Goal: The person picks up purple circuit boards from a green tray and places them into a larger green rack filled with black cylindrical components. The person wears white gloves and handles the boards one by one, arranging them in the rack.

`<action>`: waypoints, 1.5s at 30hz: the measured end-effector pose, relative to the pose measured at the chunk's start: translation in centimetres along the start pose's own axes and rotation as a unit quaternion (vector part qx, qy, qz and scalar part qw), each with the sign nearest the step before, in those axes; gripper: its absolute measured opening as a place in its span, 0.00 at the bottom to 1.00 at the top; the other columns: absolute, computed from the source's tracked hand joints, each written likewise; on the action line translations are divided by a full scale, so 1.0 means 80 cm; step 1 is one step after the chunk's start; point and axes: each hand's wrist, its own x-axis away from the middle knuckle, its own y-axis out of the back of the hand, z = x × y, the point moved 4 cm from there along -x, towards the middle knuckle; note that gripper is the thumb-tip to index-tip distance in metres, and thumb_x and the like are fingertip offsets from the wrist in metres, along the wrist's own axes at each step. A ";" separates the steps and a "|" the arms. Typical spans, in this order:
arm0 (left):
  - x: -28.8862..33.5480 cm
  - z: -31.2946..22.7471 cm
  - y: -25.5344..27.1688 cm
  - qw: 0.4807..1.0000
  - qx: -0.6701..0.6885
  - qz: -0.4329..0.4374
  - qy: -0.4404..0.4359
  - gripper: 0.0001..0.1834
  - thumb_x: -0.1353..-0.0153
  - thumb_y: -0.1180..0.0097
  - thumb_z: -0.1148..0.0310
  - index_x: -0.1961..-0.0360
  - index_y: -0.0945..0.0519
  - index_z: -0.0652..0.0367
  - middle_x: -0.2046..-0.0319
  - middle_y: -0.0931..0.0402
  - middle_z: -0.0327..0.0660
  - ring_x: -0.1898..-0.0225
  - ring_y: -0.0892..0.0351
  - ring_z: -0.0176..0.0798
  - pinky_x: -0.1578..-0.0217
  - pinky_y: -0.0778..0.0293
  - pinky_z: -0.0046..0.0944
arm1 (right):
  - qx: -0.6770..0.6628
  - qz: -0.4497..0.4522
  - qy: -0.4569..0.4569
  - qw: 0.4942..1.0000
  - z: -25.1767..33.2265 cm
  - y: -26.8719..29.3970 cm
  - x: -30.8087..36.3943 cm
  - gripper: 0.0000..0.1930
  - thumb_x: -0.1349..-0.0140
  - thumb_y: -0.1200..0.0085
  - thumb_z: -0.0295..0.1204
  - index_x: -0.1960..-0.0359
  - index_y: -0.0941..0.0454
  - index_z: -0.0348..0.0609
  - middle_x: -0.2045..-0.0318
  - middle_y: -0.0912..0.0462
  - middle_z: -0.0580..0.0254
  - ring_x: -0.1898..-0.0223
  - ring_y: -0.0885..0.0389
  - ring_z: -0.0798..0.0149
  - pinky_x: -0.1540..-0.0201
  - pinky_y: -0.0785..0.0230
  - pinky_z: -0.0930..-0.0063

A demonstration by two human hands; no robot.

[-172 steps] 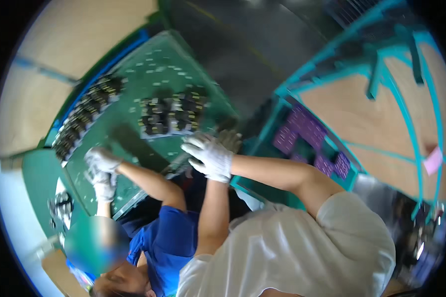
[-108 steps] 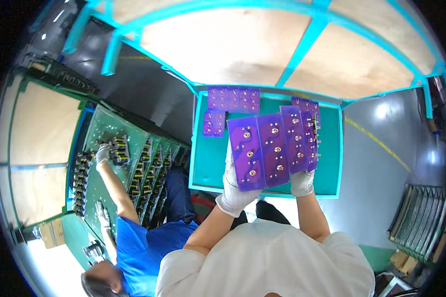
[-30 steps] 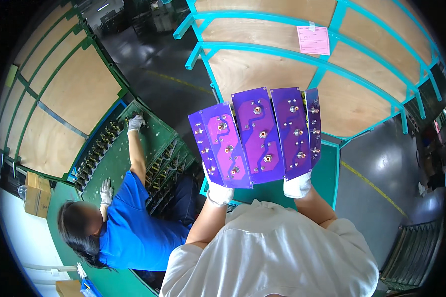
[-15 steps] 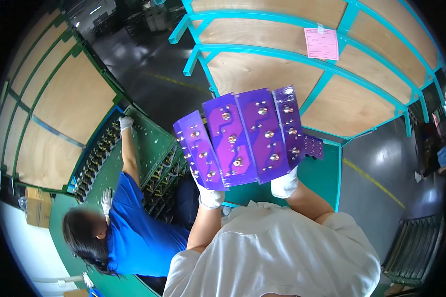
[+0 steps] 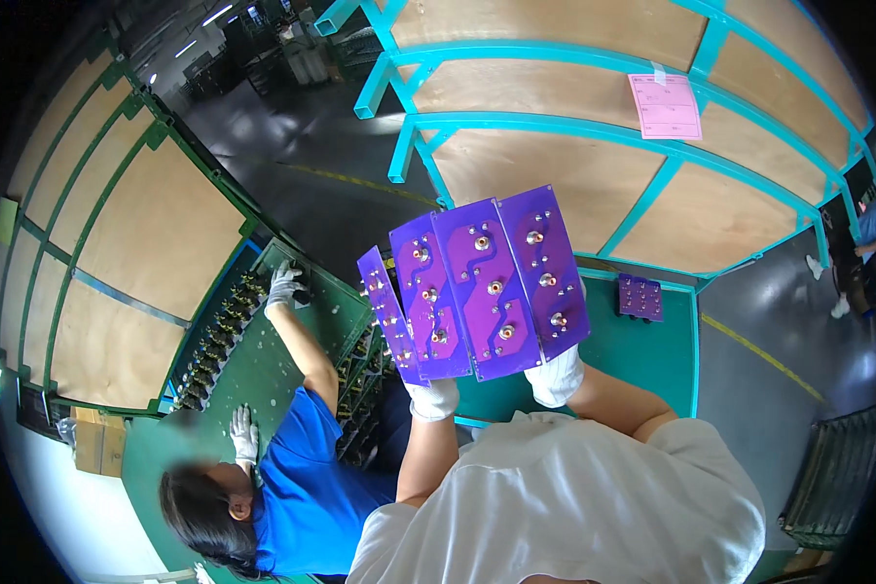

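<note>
Several purple circuit boards (image 5: 475, 292), side by side like a fanned row and dotted with metal fittings, are held up in front of me. At their lower left edge, my white-gloved left hand (image 5: 434, 399) grips from beneath. My gloved right hand (image 5: 558, 378) supports the lower right corner. The boards hide most of the fingers of both hands. Apart from these, a smaller purple board (image 5: 639, 298) with dark parts under it rests on the green tabletop (image 5: 642, 355) to the right.
At left a co-worker in a blue shirt (image 5: 302, 496) reaches a gloved hand (image 5: 284, 286) beside a row of dark components (image 5: 214, 341) on a green bench. Ahead stands a turquoise-framed wooden panel (image 5: 555, 180) with a pink paper (image 5: 665, 107). A ribbed dark stack (image 5: 832, 487) is at right.
The held boards have turned, so the leftmost now shows narrower and the rightmost broader. The small board at right shows fully. The co-worker's far hand has moved off the component row. My view has shifted.
</note>
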 end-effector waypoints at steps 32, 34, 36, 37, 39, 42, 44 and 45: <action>-0.072 -0.031 0.111 0.999 0.006 -0.022 -0.030 0.28 0.36 0.63 0.53 0.39 0.44 0.56 0.42 0.40 0.43 0.43 0.37 0.42 0.44 0.39 0.45 | -0.116 0.001 -0.128 0.985 -0.077 -0.117 -0.036 0.22 0.39 0.59 0.36 0.44 0.44 0.46 0.49 0.31 0.57 0.51 0.28 0.62 0.50 0.31 0.64; -0.075 -0.033 0.115 0.999 0.014 -0.027 -0.030 0.28 0.36 0.63 0.53 0.39 0.44 0.56 0.42 0.40 0.44 0.43 0.36 0.42 0.44 0.38 0.45 | -0.192 -0.012 -0.144 0.971 -0.081 -0.125 -0.036 0.21 0.38 0.61 0.37 0.45 0.43 0.47 0.50 0.30 0.57 0.51 0.27 0.62 0.50 0.30 0.64; -0.079 -0.033 0.124 0.999 -0.013 -0.031 -0.037 0.28 0.36 0.64 0.53 0.39 0.44 0.56 0.42 0.40 0.44 0.43 0.36 0.42 0.44 0.38 0.45 | -0.289 -0.025 -0.161 0.943 -0.083 -0.133 -0.039 0.19 0.37 0.63 0.38 0.45 0.41 0.48 0.50 0.29 0.58 0.52 0.26 0.62 0.51 0.29 0.64; -0.082 -0.034 0.125 0.998 0.008 -0.036 -0.045 0.28 0.36 0.63 0.55 0.39 0.45 0.57 0.43 0.39 0.44 0.44 0.36 0.42 0.45 0.38 0.45 | -0.344 -0.032 -0.173 0.922 -0.084 -0.138 -0.042 0.19 0.36 0.64 0.39 0.45 0.41 0.48 0.50 0.29 0.58 0.52 0.26 0.62 0.51 0.29 0.64; -0.086 -0.034 0.126 0.996 0.050 -0.044 -0.061 0.27 0.36 0.60 0.58 0.39 0.46 0.59 0.44 0.38 0.44 0.46 0.35 0.41 0.46 0.36 0.43 | -0.441 -0.047 -0.193 0.875 -0.088 -0.146 -0.049 0.18 0.35 0.66 0.39 0.46 0.39 0.49 0.51 0.28 0.58 0.53 0.25 0.62 0.52 0.28 0.64; -0.086 -0.026 0.147 0.996 0.030 -0.067 -0.049 0.27 0.36 0.60 0.59 0.39 0.45 0.59 0.44 0.38 0.44 0.44 0.36 0.40 0.45 0.37 0.43 | -0.361 -0.063 -0.189 0.911 -0.098 -0.158 -0.051 0.18 0.34 0.68 0.40 0.46 0.38 0.50 0.51 0.28 0.58 0.54 0.25 0.62 0.52 0.27 0.64; -0.089 -0.020 0.168 0.994 -0.057 -0.069 -0.057 0.27 0.36 0.60 0.58 0.39 0.44 0.58 0.43 0.39 0.44 0.43 0.37 0.39 0.45 0.37 0.43 | -0.316 -0.060 -0.194 0.927 -0.098 -0.164 -0.056 0.17 0.34 0.68 0.40 0.46 0.39 0.52 0.51 0.28 0.59 0.52 0.26 0.62 0.52 0.28 0.65; -0.088 -0.018 0.170 0.996 0.010 -0.084 -0.035 0.26 0.36 0.60 0.58 0.40 0.43 0.58 0.43 0.38 0.44 0.44 0.37 0.40 0.45 0.38 0.44 | -0.294 -0.057 -0.198 0.933 -0.097 -0.168 -0.059 0.17 0.34 0.68 0.40 0.45 0.40 0.53 0.51 0.28 0.59 0.52 0.26 0.63 0.51 0.28 0.66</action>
